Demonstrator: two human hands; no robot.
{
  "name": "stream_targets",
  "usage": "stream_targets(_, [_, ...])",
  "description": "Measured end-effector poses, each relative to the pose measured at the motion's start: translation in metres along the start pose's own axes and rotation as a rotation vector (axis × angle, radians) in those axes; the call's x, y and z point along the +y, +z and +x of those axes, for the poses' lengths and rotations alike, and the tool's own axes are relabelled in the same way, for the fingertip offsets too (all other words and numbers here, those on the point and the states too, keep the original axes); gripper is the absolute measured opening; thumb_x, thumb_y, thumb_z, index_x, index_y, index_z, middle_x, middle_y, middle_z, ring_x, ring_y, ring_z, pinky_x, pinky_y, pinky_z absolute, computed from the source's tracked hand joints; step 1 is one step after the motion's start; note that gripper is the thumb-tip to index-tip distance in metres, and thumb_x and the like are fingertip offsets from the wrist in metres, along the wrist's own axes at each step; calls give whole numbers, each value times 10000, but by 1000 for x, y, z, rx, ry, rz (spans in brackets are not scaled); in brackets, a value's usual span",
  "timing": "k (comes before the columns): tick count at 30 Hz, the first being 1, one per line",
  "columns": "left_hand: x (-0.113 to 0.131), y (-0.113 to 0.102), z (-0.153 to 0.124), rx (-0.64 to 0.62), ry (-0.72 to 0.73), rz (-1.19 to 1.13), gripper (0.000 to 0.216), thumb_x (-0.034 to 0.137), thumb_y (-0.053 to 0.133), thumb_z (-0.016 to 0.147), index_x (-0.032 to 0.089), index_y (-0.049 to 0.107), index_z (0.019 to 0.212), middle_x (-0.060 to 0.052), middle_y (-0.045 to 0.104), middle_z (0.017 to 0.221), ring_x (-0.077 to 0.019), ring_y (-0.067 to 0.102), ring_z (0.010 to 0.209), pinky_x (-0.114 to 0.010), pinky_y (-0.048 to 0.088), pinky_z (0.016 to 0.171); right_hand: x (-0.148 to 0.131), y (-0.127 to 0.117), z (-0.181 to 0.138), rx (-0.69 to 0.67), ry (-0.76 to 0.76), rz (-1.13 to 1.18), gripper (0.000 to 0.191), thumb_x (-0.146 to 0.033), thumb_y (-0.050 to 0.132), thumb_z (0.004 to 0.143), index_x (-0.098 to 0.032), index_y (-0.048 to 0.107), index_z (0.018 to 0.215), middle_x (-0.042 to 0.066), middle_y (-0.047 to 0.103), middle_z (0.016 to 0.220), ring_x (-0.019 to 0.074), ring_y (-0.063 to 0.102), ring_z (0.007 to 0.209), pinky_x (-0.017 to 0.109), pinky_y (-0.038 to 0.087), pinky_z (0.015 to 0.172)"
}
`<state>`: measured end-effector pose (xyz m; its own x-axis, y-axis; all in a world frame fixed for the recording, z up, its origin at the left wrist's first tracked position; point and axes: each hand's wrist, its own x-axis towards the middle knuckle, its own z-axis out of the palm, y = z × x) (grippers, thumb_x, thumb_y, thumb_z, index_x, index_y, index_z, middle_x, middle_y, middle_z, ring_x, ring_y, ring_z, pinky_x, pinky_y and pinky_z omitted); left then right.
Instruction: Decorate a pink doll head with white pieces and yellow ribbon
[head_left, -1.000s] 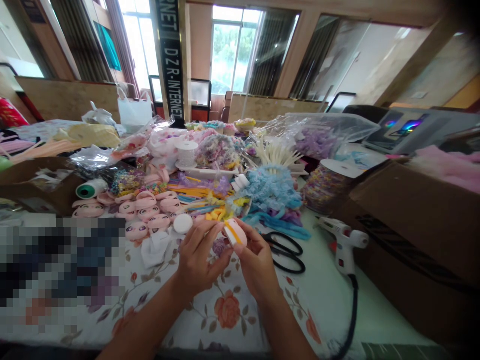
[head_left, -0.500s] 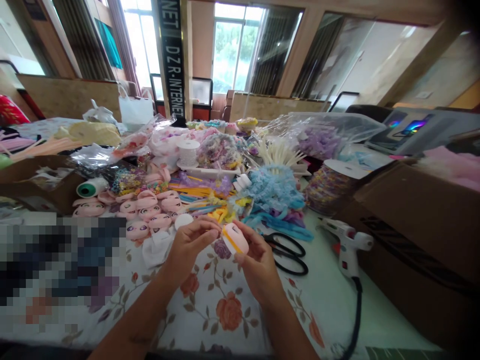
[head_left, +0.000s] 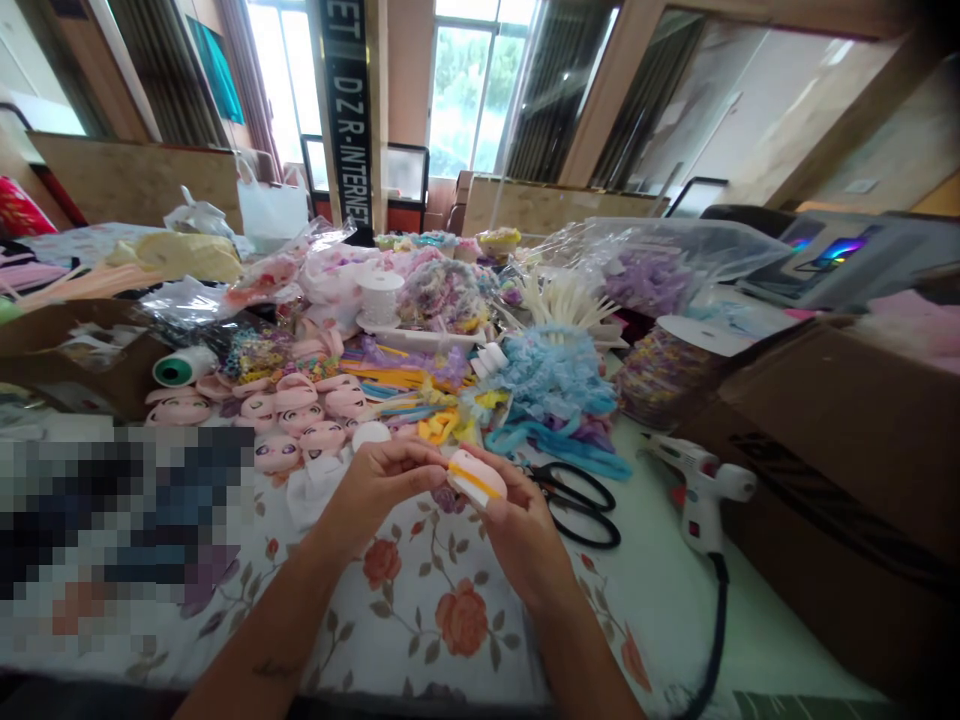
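Observation:
Between my hands is a small pink doll head (head_left: 478, 462) with a yellow strip (head_left: 480, 481) running along its white underside. My right hand (head_left: 521, 520) holds the head from the right, fingers behind and thumb in front. At its left edge, my left hand (head_left: 394, 485) is closed in a pinch where the strip ends; the exact grip is partly hidden by the fingers. Black-handled scissors (head_left: 581, 502) lie just right of my right hand. Several pink doll heads with painted faces (head_left: 300, 418) lie beyond my left hand, close to a white round piece (head_left: 371, 433).
A white glue gun (head_left: 701, 490) with a black cord lies to the right, beside a large cardboard box (head_left: 840, 470). Blue lace trim (head_left: 551, 375), yellow ribbon pieces (head_left: 442, 425) and a spool of multicoloured yarn (head_left: 667, 375) crowd the back of the flowered tablecloth (head_left: 420, 640).
The doll head has tilted and shifted slightly right, so more of its white underside faces me. Both hands stay on it. The view has shifted a little.

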<state>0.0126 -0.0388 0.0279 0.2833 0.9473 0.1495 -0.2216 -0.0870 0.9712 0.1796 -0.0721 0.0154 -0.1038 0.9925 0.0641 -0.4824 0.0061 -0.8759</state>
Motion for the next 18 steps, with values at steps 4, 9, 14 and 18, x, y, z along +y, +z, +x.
stream_targets(4, [-1, -2, 1, 14, 43, 71, 169, 326, 732, 693, 169, 736, 754, -73, 667, 856, -190, 620, 807, -329, 539, 737, 5, -2, 2, 16, -49, -57, 499, -308, 758, 597, -230, 685, 1084, 57, 687, 1095, 262, 606, 1020, 391, 444, 927])
stream_targets(9, [-2, -2, 2, 25, 54, 68, 140, 304, 742, 684, 183, 748, 754, -75, 673, 872, -201, 625, 840, -347, 534, 773, 6, -3, 2, 24, -47, -80, 516, -315, 753, 614, -234, 671, 1117, 61, 676, 1131, 281, 596, 1051, 416, 441, 936])
stream_targets(14, [-3, -3, 2, 21, 53, 82, 138, 303, 740, 688, 189, 753, 767, -80, 677, 890, -213, 622, 874, -380, 518, 823, 6, -5, 2, 21, -65, -84, 503, -304, 759, 620, -235, 672, 1111, 52, 680, 1120, 264, 595, 1051, 391, 439, 940])
stream_targets(18, [-3, -3, 2, -1, 34, 66, 119, 287, 731, 701, 197, 754, 777, -76, 675, 898, -206, 618, 875, -365, 508, 822, 7, -5, 2, 19, -53, -69, 499, -303, 757, 627, -238, 671, 1114, 56, 674, 1137, 261, 594, 1060, 382, 435, 945])
